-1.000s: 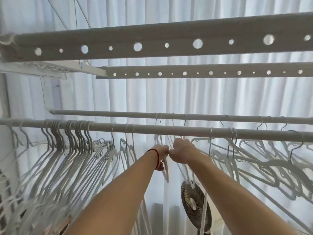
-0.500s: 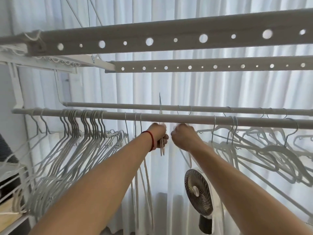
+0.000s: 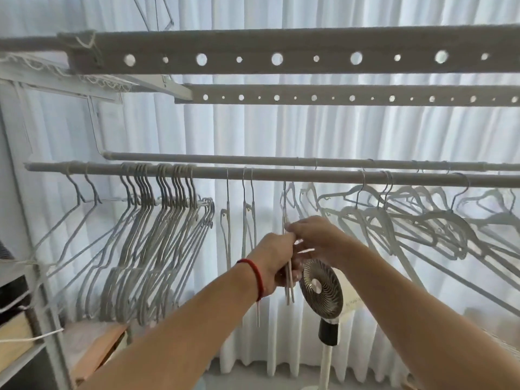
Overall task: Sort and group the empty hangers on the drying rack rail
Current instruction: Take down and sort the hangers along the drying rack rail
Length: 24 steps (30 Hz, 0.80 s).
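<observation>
A grey rail [image 3: 281,173] runs across the view at head height. A tight bunch of grey wire hangers [image 3: 157,220] hangs on its left part, and three hangers [image 3: 244,215] hang edge-on near the middle. Several white hangers [image 3: 408,220] lie tangled along the right part. Below the rail, my left hand [image 3: 274,258], with a red band on its wrist, grips a few white hangers [image 3: 288,285] seen edge-on. My right hand [image 3: 318,237] pinches the top of those same hangers, fingers touching my left hand. Whether their hooks are on the rail I cannot tell.
A second rail [image 3: 253,159] runs just behind the first. Two perforated beams [image 3: 309,56] hang overhead. A standing fan [image 3: 320,288] is behind my hands, in front of white curtains [image 3: 281,130]. A shelf frame with a wooden box [image 3: 17,330] stands at the left.
Both hands have come down from the rail, with the held hangers now lower. The view has shifted, so the rails sit lower and further left in it.
</observation>
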Available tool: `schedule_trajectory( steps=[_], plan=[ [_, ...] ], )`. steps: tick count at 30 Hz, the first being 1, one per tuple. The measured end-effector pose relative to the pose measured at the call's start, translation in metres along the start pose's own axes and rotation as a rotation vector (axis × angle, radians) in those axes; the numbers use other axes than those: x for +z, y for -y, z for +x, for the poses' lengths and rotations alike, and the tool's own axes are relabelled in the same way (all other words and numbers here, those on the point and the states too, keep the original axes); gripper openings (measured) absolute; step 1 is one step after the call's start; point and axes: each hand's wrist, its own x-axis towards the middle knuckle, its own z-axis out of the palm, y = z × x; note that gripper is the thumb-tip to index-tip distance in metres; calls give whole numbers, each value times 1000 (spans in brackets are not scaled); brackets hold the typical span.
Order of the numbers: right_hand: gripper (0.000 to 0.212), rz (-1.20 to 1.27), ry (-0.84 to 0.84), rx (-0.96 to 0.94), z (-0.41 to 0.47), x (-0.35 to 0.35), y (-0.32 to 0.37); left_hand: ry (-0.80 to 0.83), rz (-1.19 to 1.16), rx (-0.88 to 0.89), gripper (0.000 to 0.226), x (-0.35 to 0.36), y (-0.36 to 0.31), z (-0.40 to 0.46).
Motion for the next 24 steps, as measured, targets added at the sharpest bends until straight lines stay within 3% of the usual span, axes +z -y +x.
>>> schedule_trajectory(
  steps=[6, 11, 15, 20, 24],
  plan=[
    [18, 130, -3, 36, -56, 9, -25, 26, -14, -22, 36, 1, 34, -56],
    [20, 72, -18, -39, -93, 9, -35, -21, -79, 10, 41, 12, 51, -98],
    [23, 38, -99, -182, -103, 3, -20, -86, -81, 101, 41, 20, 41, -110],
    [26, 10, -110, -218, -98, -5, 9, -185, -23, 141, 44, 29, 12, -104],
    [28, -52, -158, -188, -91, -14, 21, -214, -23, 92, 31, 20, -9, -96]
  ],
)
